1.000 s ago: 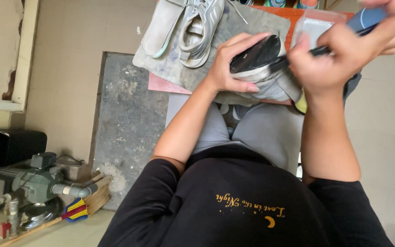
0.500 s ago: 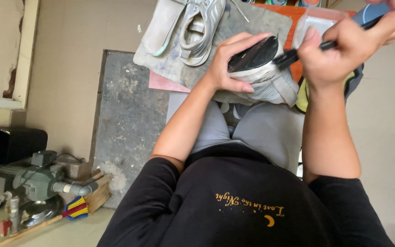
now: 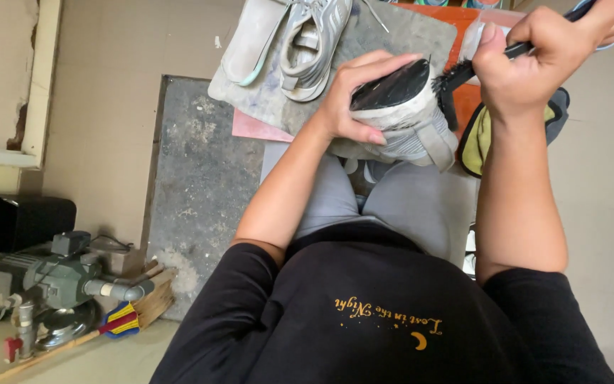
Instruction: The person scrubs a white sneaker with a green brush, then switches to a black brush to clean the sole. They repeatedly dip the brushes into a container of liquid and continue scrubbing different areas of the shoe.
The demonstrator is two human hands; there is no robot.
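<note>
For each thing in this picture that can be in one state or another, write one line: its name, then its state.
left hand: closed around the held shoe
held shoe: sole up, resting on the lap
right hand: fisted on the brush handle
brush: bristles at the sole's edge
spare shoe: lying on the grey mat, laces loose
insole: out, flat beside it

Shoe (image 3: pixel 406 117): grey-white upper, black sole. Brush (image 3: pixel 456 71): black. Sneaker (image 3: pixel 314 43), at 11 o'clock: grey with pale stripes. Mat (image 3: pixel 204 185): mottled grey. Shirt (image 3: pixel 364 313): black, gold lettering. Trousers (image 3: pixel 421 206): grey. Pouch (image 3: pixel 481 139), at 3 o'clock: yellow-green.
</note>
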